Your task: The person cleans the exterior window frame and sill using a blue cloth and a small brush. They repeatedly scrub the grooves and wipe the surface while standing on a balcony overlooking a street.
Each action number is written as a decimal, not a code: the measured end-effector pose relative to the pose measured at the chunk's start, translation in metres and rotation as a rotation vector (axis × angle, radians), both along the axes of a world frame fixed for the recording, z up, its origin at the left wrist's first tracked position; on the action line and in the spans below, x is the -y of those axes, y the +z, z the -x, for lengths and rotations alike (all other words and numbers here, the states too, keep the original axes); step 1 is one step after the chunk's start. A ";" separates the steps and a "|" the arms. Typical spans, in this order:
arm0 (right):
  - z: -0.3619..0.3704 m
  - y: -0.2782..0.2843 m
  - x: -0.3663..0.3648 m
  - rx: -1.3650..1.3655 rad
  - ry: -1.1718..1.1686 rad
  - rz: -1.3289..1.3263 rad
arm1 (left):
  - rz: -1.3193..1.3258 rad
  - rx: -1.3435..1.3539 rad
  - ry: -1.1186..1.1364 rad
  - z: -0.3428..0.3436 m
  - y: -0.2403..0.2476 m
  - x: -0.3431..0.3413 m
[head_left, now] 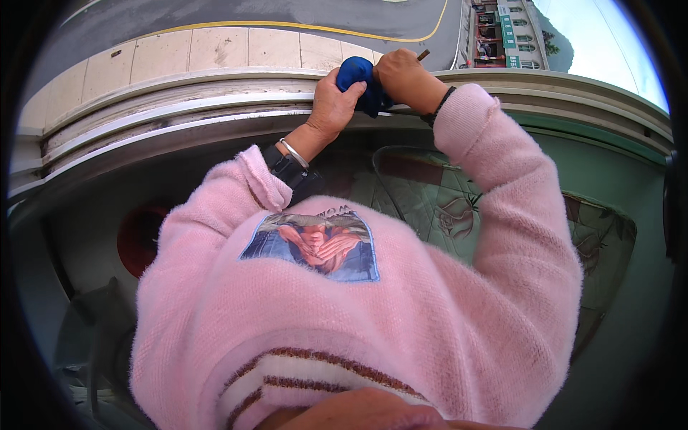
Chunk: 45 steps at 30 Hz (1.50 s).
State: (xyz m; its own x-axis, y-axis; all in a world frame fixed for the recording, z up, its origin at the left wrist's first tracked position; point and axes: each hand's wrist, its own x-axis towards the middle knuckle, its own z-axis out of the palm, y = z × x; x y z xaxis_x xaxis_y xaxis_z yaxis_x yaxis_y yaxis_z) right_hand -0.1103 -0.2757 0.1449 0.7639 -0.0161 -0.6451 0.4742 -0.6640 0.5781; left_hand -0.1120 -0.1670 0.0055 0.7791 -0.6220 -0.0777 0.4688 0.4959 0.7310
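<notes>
My left hand (332, 109) is wrapped round a rounded, bright-blue fabric-like item (354, 73), thumb pressed on its near side. Its lower part looks darker blue, and I cannot make out its exact kind. Close on its right, my right hand (405, 77) is closed in a fist. A thin brown stick (423, 54) sticks out of the top of that fist; its other end is hidden. Both hands are held at the window sill (236, 93), above its metal tracks.
Past the sill lie a pale tiled ledge (218, 49) and a grey road (301, 13) with a yellow line. Buildings (505, 36) stand at the far right. Below the sill are a patterned, padded seat (448, 204) and a round red object (140, 240) at left.
</notes>
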 end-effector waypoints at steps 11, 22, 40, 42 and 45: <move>-0.012 -0.010 0.013 -0.022 0.036 -0.121 | -0.306 0.747 0.107 -0.015 0.013 -0.033; -0.006 0.010 0.011 0.013 -0.008 -0.203 | -0.238 0.685 0.200 -0.022 0.018 -0.041; -0.012 0.004 0.003 -0.059 -0.042 -0.038 | -0.501 0.868 0.215 -0.042 0.014 -0.046; -0.008 0.007 -0.001 0.018 -0.069 -0.114 | -0.453 0.782 0.222 -0.042 0.013 -0.047; -0.008 0.014 0.002 0.035 -0.159 -0.162 | -0.439 0.614 0.268 -0.046 0.011 -0.047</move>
State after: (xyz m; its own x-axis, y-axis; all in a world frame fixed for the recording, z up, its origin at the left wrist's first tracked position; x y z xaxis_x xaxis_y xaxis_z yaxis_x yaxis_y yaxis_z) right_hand -0.1023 -0.2773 0.1588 0.7818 -0.0360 -0.6225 0.3381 -0.8144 0.4716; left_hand -0.0662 -0.1203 0.0168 0.8806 -0.4200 0.2195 -0.1752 0.1419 0.9743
